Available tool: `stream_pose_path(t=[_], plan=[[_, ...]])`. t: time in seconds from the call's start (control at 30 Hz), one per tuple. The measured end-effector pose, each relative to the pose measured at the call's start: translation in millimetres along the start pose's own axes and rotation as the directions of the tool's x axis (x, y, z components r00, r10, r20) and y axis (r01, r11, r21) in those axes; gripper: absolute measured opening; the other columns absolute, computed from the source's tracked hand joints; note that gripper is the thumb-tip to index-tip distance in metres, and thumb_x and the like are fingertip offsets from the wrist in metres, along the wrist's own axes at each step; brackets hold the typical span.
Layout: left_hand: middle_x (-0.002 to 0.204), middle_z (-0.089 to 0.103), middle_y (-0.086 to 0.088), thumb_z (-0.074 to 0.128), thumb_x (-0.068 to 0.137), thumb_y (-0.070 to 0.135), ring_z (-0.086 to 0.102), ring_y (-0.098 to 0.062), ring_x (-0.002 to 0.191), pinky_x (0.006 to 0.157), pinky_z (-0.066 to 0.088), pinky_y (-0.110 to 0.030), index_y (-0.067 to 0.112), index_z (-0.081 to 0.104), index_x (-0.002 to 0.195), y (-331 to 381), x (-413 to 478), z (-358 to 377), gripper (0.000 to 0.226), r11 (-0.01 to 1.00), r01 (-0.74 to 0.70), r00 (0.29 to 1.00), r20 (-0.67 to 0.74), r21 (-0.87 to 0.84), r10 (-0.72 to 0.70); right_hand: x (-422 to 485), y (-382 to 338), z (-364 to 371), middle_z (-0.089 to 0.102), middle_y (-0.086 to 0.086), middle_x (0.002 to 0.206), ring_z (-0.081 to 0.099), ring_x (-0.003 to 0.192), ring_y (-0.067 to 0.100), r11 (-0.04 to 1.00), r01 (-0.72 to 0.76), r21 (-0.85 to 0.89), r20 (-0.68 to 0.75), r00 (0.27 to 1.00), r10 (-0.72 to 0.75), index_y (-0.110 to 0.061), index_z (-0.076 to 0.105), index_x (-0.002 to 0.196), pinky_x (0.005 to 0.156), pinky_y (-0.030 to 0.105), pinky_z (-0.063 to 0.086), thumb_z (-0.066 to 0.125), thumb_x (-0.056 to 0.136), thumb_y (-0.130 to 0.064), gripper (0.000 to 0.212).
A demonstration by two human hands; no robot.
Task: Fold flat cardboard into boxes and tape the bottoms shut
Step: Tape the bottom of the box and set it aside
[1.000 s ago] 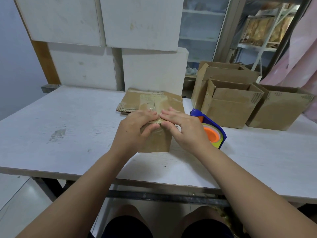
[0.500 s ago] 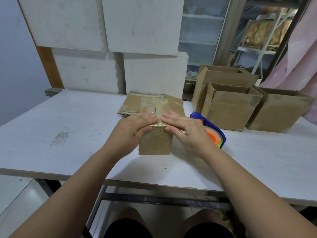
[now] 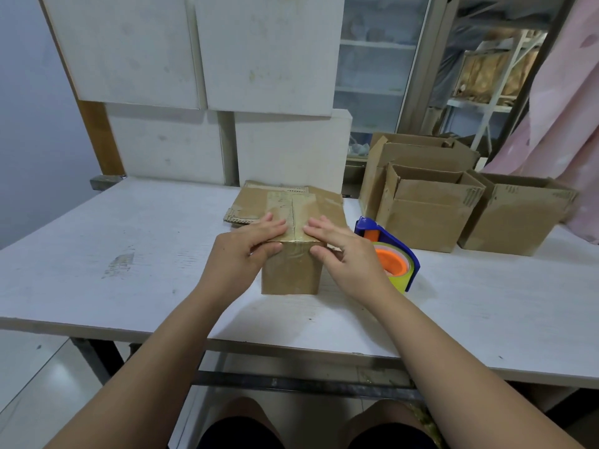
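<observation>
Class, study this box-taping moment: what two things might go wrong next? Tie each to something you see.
1. The left hand and right hand press the box only near its front edge; tape farther along the seam may stay loose.
2. The dispenser sits close beside the right hand and might get knocked.

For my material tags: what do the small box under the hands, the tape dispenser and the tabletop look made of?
Small box: brown cardboard, matte, glossy tape over its seam. Tape dispenser: probably plastic, shiny blue shell, orange hub. Tabletop: seemingly white-painted board, scuffed.
</observation>
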State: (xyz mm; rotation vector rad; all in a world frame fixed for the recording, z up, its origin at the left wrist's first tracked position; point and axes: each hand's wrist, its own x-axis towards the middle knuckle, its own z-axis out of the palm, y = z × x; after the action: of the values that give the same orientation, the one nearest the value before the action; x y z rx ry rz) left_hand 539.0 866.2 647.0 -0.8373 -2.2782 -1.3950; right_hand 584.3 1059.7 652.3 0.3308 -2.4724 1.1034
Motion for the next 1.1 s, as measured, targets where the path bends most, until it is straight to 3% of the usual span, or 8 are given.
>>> stream_pose_path(t=[0.17,0.27,0.43,0.6,0.73,0.83,0.97,1.1], plan=[[0.145,0.039,0.019,0.071,0.080,0.043,0.040,0.002,0.129,0.100,0.040,-0.017,0.048,0.048,0.128,13.7,-8.2,0.2,0.053,0.929,0.248,0.969,0.055,-0.276,-0.242,-13.4,-14.1,13.4,0.044,0.000,0.148,0.031,0.138,-0.001,0.965,-0.161,0.207,-0.045,0.984,0.174,-0.051,0.057,0.114,0.111,0.032,0.036,0.062,0.092,-0.025,0.034],[0.124,0.063,0.009,0.056,0.080,0.062,0.060,-0.010,0.111,0.095,0.049,-0.038,0.037,0.055,0.125,22.2,-12.5,8.0,0.051,0.756,0.418,0.882,0.023,-0.504,-0.471,-19.0,-25.5,22.1,0.046,0.000,0.146,0.033,0.137,-0.001,0.967,-0.158,0.202,-0.119,0.976,0.184,-0.042,0.063,0.116,0.110,0.029,0.035,0.060,0.093,-0.019,0.033],[0.107,0.070,0.006,0.045,0.100,0.023,0.065,-0.012,0.100,0.082,0.051,-0.031,0.024,0.063,0.118,46.6,-17.0,3.1,0.026,0.811,0.197,0.914,-0.196,-0.551,-0.355,-24.8,-49.4,20.3,0.043,-0.011,0.146,0.040,0.129,-0.008,0.891,0.000,0.453,-0.125,0.990,0.063,-0.038,0.054,0.126,0.107,0.022,0.040,0.058,0.094,-0.011,0.042],[0.119,0.065,0.003,0.038,0.102,0.016,0.060,-0.011,0.112,0.097,0.048,-0.036,0.017,0.052,0.131,67.9,-15.8,0.5,0.033,0.819,0.063,0.928,-0.269,-0.571,-0.259,-10.7,-64.0,-3.6,0.049,-0.019,0.133,0.049,0.108,-0.018,0.743,-0.085,0.664,-0.172,0.949,0.262,-0.035,0.037,0.142,0.096,0.014,0.044,0.064,0.080,-0.041,0.068],[0.128,0.059,0.002,0.043,0.096,0.023,0.056,-0.011,0.118,0.104,0.043,-0.039,0.016,0.047,0.135,71.2,-11.1,3.0,0.040,0.774,0.044,0.947,-0.220,-0.632,-0.234,-7.8,-57.4,-16.6,0.046,-0.013,0.142,0.051,0.125,0.011,0.647,-0.197,0.736,0.035,0.967,0.254,-0.049,0.012,0.147,0.104,0.042,0.041,0.079,0.063,-0.047,0.108],[0.130,0.058,0.002,0.042,0.099,0.011,0.054,-0.011,0.121,0.106,0.041,-0.040,0.019,0.046,0.133,75.2,-6.8,4.8,0.036,0.787,0.048,0.957,-0.198,-0.614,-0.213,-7.7,-48.6,-26.0,0.060,-0.002,0.131,0.060,0.117,0.021,0.590,-0.137,0.795,-0.025,0.966,0.258,-0.031,0.031,0.146,0.093,0.044,0.052,0.088,0.064,-0.027,0.100],[0.136,0.053,0.004,0.053,0.091,0.045,0.049,-0.015,0.127,0.107,0.039,-0.045,0.028,0.040,0.139,71.6,-5.9,9.2,0.052,0.810,0.095,0.961,-0.161,-0.578,-0.227,-10.5,-39.6,-42.8,0.070,0.004,0.112,0.066,0.106,0.023,0.746,-0.054,0.664,-0.151,0.967,0.204,-0.017,0.061,0.119,0.086,0.040,0.052,0.084,0.057,-0.032,0.068],[0.127,0.060,0.010,0.074,0.047,0.076,0.055,-0.015,0.120,0.102,0.043,-0.040,0.034,0.040,0.132,70.8,-3.2,18.6,0.102,0.750,0.127,0.987,0.005,-0.650,-0.163,-14.4,-43.1,-63.5,0.055,-0.011,0.130,0.052,0.121,0.007,0.959,0.021,0.281,-0.213,0.976,0.041,-0.050,0.047,0.128,0.098,0.036,0.047,0.083,0.056,-0.045,0.081]])
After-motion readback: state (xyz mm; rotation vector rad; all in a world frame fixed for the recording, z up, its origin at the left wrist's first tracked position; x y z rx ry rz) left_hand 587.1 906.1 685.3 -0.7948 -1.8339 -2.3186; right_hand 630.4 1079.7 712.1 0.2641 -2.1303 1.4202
